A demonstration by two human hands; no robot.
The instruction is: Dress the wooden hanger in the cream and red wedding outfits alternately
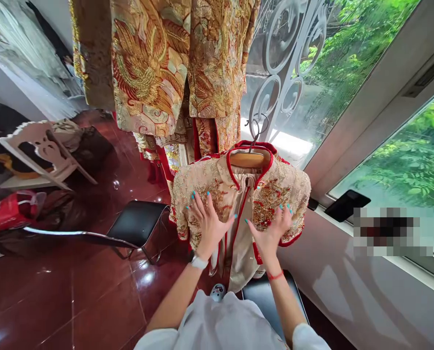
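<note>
An embroidered cream and gold jacket (pixel 217 182) with red trim hangs before me, its front parted over a pale lining. A hanger (pixel 252 159) with a dark hook fills its collar. My left hand (pixel 208 223) lies spread on the jacket's left front panel, fingertips pointing up. On the other panel rests my right hand (pixel 271 231), thumb stretched inward and fingers apart, over dense gold beadwork. Both hands look flat against the cloth, with nothing gripped. The lower part of the jacket is partly hidden by my forearms.
Long gold embroidered garments (pixel 151 73) hang just behind the jacket. A black chair (pixel 138 223) stands left on red tiles, and a black seat (pixel 266 296) sits below my right arm. A phone (pixel 347 205) lies on the windowsill. A carved white chair (pixel 38 150) stands farther left.
</note>
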